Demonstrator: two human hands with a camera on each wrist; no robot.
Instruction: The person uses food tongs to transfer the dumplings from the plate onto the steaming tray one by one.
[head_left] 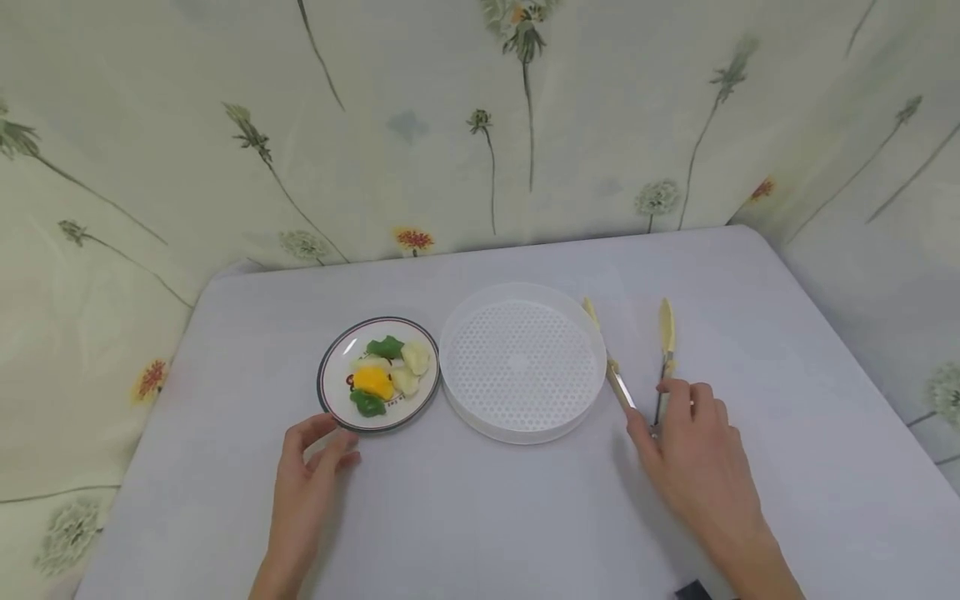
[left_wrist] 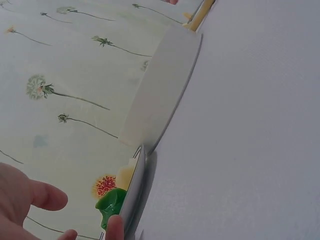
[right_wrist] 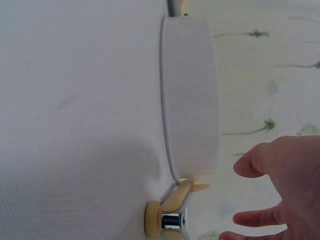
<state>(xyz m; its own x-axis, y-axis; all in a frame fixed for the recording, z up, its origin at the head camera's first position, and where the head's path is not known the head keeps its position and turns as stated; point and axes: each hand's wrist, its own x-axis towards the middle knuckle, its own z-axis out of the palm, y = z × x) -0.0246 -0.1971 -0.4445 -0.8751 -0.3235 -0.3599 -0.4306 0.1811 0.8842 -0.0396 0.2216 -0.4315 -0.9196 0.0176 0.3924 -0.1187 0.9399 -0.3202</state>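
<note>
My left hand (head_left: 311, 467) is at the near-left rim of a small dark-rimmed plate (head_left: 345, 346), fingers loosely bent; whether they touch it I cannot tell. On the plate lie green pieces (head_left: 369, 403), a yellow piece (head_left: 372, 382) and several pale pieces (head_left: 415, 358), perhaps toy food. The left wrist view shows a green piece (left_wrist: 111, 205) beyond my fingertips. My right hand (head_left: 697, 454) hovers over the joined end of spread tongs (head_left: 621, 390) with yellowish tips. In the right wrist view its fingers are apart from the tongs' spring (right_wrist: 171, 220) and hold nothing.
A round white perforated tray (head_left: 519, 333) stands between the plate and the tongs, close to both. Everything sits on a white-covered table (head_left: 480, 517). Flower-patterned cloth (head_left: 375, 167) hangs behind it. A small dark object (head_left: 693, 591) shows near my right wrist.
</note>
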